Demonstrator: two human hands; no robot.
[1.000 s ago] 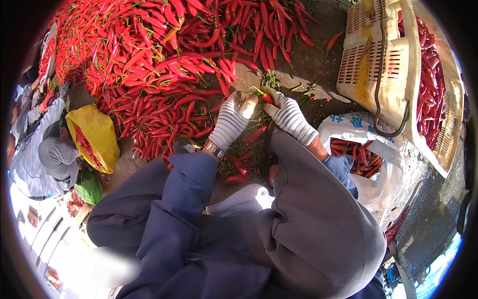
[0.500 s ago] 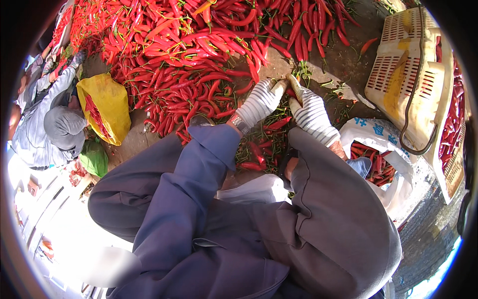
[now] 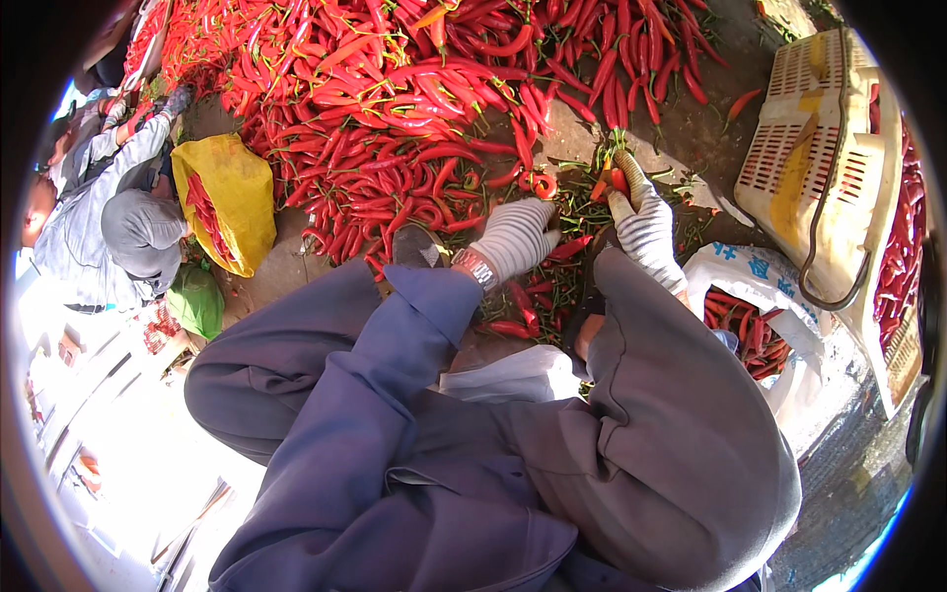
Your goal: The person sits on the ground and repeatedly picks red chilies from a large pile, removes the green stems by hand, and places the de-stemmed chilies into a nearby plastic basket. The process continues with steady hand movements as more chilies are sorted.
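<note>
Striped, pale work gloves cover both my hands. My right hand [image 3: 648, 232] pinches a red chili pepper [image 3: 619, 182] between thumb and forefinger, over green stems and leaves at the edge of the pile. To its left, my left hand [image 3: 513, 240] is bent downward, thumb apart from the fingers, with nothing visible in it. Just beyond those fingers lies a curled red pepper [image 3: 543, 185]. The large heap of red chili peppers [image 3: 395, 109] spreads ahead and to the left. Below my hands, more peppers [image 3: 523, 304] lie among green stems between my feet.
At right stands a cream plastic crate [image 3: 789, 148] with a dark handle, beside a white bag [image 3: 715, 266] holding peppers. Another white bag [image 3: 518, 375] lies between my legs. On the left, a hooded person [image 3: 143, 232] sits near a yellow bag [image 3: 232, 187] and a green bag [image 3: 195, 299].
My hands, together at a pepper before, have parted. The left has drawn back toward me; the right has shifted slightly right, now with a red pepper showing in its fingers.
</note>
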